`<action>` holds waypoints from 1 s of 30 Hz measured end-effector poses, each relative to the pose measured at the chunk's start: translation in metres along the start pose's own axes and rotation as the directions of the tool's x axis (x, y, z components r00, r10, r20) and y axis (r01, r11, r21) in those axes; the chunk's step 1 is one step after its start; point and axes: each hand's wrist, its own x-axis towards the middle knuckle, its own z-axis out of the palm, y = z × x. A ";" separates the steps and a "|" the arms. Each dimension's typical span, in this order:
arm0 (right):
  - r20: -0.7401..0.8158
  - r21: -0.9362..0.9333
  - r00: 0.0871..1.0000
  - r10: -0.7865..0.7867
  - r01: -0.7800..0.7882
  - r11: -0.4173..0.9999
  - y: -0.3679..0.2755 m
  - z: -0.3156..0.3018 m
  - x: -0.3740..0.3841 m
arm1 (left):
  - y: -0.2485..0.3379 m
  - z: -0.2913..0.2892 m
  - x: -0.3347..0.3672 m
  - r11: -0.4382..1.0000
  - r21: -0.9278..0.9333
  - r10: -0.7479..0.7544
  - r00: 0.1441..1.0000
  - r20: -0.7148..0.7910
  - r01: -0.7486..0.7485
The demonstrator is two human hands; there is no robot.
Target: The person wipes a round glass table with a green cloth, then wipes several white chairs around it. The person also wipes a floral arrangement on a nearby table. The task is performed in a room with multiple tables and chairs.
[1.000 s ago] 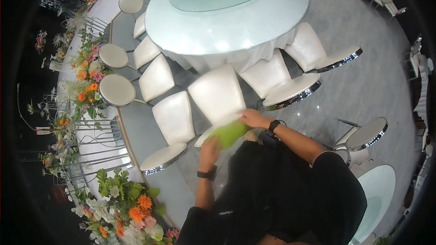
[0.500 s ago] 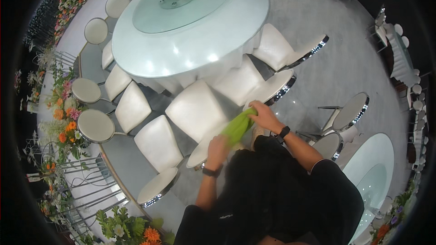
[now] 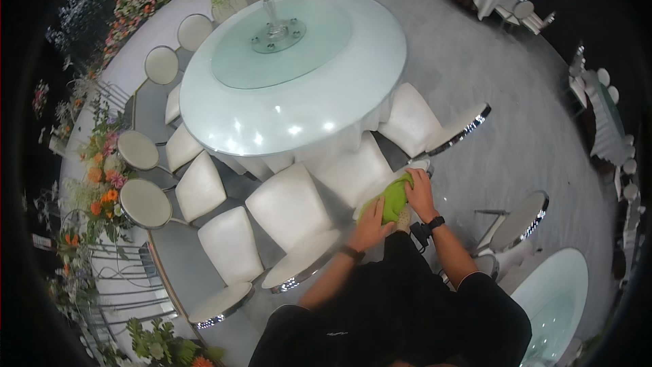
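A bright green cloth [image 3: 394, 202] lies bunched over the white back of a chair, hiding much of that chair back [image 3: 422, 165]. My left hand [image 3: 370, 228] grips the cloth's near left side. At its upper right, my right hand [image 3: 420, 194] has its fingers closed on the cloth. The white seat [image 3: 356, 171] of this chair faces the round table. To the left of my left hand is another chair back [image 3: 302, 258], white with a shiny studded rim.
A round glass-topped table [image 3: 292, 119] with a turntable [image 3: 238, 71] stands ahead, ringed by white chairs. Flowers [image 3: 102, 183] line the left side. Behind on the right are a loose chair [image 3: 519, 221] and another glass-topped table [image 3: 557, 292].
Both hands and the cloth have moved right, from near the left chair back to the one beside it. The cloth, stretched between the hands before, is now bunched. The view has shifted.
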 end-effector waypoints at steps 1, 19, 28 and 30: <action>0.011 0.020 1.000 -0.002 0.002 1.000 0.014 -0.002 0.008 | 0.006 0.004 0.009 1.000 -0.003 0.017 1.000 -0.003 -0.017; 0.611 0.257 0.721 -0.328 0.212 0.943 0.149 -0.046 0.097 | 0.064 0.050 0.129 0.989 0.077 -0.124 0.991 -0.048 0.127; 0.701 0.407 0.360 -0.615 0.507 0.760 0.052 -0.008 0.070 | 0.048 0.029 0.019 0.848 -0.145 -0.530 0.829 -0.181 0.510; 0.717 0.373 0.309 -0.625 0.587 0.718 0.038 0.004 0.061 | 0.042 0.020 0.004 0.830 -0.112 -0.557 0.814 -0.162 0.546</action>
